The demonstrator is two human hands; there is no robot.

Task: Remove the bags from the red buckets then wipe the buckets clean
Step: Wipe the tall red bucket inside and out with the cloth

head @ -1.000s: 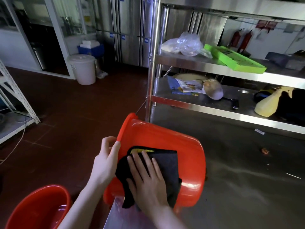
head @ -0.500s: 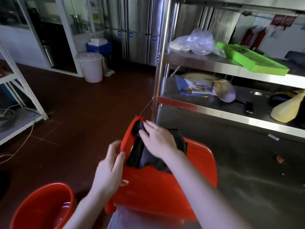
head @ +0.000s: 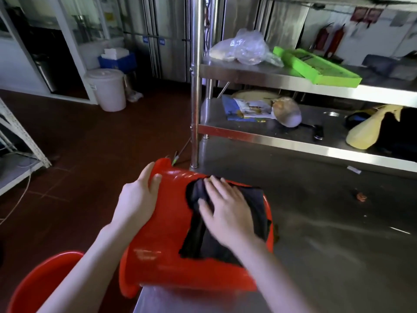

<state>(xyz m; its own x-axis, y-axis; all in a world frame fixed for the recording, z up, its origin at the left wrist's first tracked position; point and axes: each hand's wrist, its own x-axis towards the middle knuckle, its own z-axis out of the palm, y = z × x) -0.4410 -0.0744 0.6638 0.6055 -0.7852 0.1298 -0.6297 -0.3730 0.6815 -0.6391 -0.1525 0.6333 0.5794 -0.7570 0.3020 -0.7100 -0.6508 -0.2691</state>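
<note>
You stand at a steel table [head: 327, 245] in a kitchen with a dark red floor [head: 90, 143]. A steel shelf rack [head: 293, 80] rises along the table's far side.

A red bucket [head: 162, 233] lies on its side at the table's near left corner. Its mouth faces left, past the table edge, and its base points right. A second red bucket [head: 45, 279] stands on the floor low at the left, beneath your left forearm and partly cut off by the frame. A white lidded bin [head: 108, 89] sits well apart on the floor by the far wall.

Your left hand [head: 137, 199] grips the tipped bucket's rim at its far end. The thumb lies on the outer wall and the fingers curl over the lip, out of sight.

Your right hand [head: 228, 211] lies flat with its fingers straight and spread, holding nothing. It presses a dark cloth [head: 255, 206] against the bucket's upturned outer wall, toward the base end. The cloth shows beyond the palm on both sides, and the hand is slightly blurred.

On the top shelf a green tray [head: 316, 68] lies just beside a clear plastic bag [head: 243, 48].
</note>
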